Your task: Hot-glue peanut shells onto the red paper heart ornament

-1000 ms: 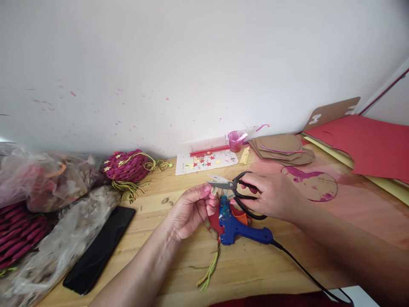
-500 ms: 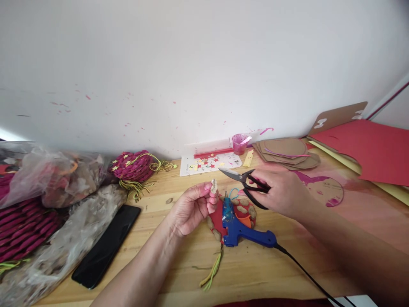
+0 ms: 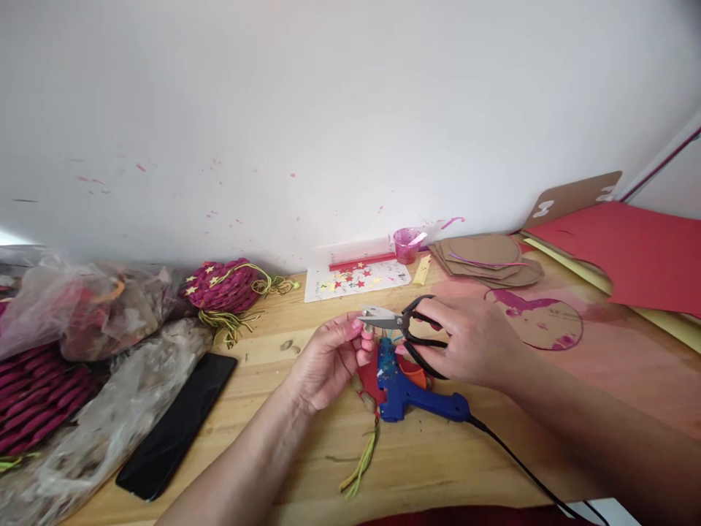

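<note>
My left hand [image 3: 331, 358] pinches a small peanut shell [image 3: 368, 331] between thumb and fingers, partly hidden by the blade. Black-handled scissors [image 3: 408, 325] are gripped in my right hand [image 3: 471, 340], their blades parted at the shell. Below both hands, a blue glue gun [image 3: 402, 394] lies on a red disc [image 3: 368, 372] edged with peanut shells. From the disc's lower edge hangs a yellow-green yarn tassel [image 3: 361, 464].
Left are plastic bags [image 3: 120, 402], a black phone [image 3: 178, 424] and a magenta yarn piece [image 3: 233, 285]. Toward the wall stand a star-covered sheet [image 3: 323, 286], a pink cup [image 3: 406, 248] and stacked cardboard [image 3: 487, 256]. Red paper [image 3: 651, 248] is right; a cord [image 3: 515, 456] trails from the glue gun.
My right hand has brought the scissors left and down, so the blades now meet the peanut shell. A second small bit lies on the table left of my left hand.
</note>
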The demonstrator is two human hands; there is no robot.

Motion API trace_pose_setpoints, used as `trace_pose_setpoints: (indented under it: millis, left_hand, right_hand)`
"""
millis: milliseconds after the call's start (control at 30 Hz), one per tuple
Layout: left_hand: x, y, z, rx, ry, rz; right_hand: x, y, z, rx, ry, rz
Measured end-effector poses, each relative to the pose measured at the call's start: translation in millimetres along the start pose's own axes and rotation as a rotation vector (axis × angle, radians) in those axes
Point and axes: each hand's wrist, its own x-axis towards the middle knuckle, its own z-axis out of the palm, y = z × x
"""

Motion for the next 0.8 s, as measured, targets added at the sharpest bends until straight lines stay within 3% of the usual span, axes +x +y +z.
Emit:
trace_pose_setpoints:
  millis: [400,800]
  left_hand:
    - [1.3,9.4,-7.3,0.077,-0.037,-0.197]
    - [3.6,10.3,-12.9,0.116,-0.042,-0.238]
  right_hand:
    - [-0.2,13.2,-2.6,-0.019,-0.070,-0.084]
    - [0.2,19.3,-7.0,-0.041,-0.206,-0.071]
